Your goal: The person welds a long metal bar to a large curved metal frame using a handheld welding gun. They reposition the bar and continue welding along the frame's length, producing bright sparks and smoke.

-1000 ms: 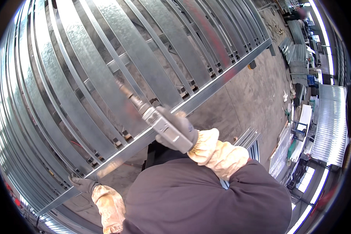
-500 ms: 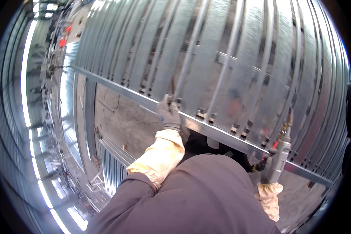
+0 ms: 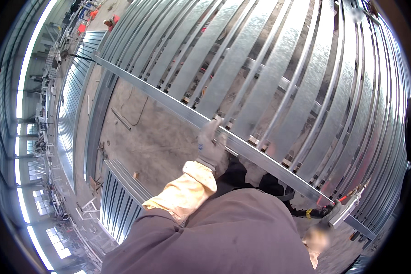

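Note:
A large galvanised metal panel of long parallel slats (image 3: 233, 86) lies before me, its ends meeting a flat frame rail (image 3: 160, 96). My left hand (image 3: 211, 145), in a grey glove with a pale cuff, is at this rail, its fingers hooked over the upper edge beside a slat end. At the lower right my right hand (image 3: 332, 214), gloved too, closes round a grey welding gun (image 3: 346, 213) with a red part and a narrow metal tip. The tip points up and right over the slats near the rail. My right fingers are partly hidden and the cuff is blurred.
Small dark clips (image 3: 253, 139) sit at the slat ends. A stack of metal profiles (image 3: 118, 201) stands at lower left, with another slatted panel (image 3: 73, 105) beyond it. A thin rod (image 3: 121, 118) lies on the concrete floor. A cable (image 3: 301, 213) runs near my legs.
The view has shifted, bringing more floor into sight at left. The welding gun has swung from nearly upright to a slant toward the right and sits lower. My left hand stays at the rail.

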